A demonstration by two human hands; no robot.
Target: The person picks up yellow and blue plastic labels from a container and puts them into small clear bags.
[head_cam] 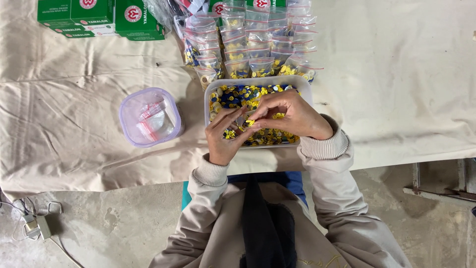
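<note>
Under my fingers sits the white tub [306, 92] of yellow and blue buttons [238, 95]. My left hand [224, 139] and right hand [292, 116] pinch a few yellow ones between nearly closed fingertips; I'd grip lightly, low over the tub, so strays drop back.

A pale, creased cloth [396, 74] is spread over the floor. Green cardboard boxes [99, 17] are stacked at its far left corner. A round, lilac-tinted plastic tub [150, 117] is set on the cloth, and a few empty clear bags with red strips are seen inside it. Bare concrete floor [114, 223] is seen below the cloth's edge, where a small grey plug adapter [37, 227] with thin wires is lying.
</note>
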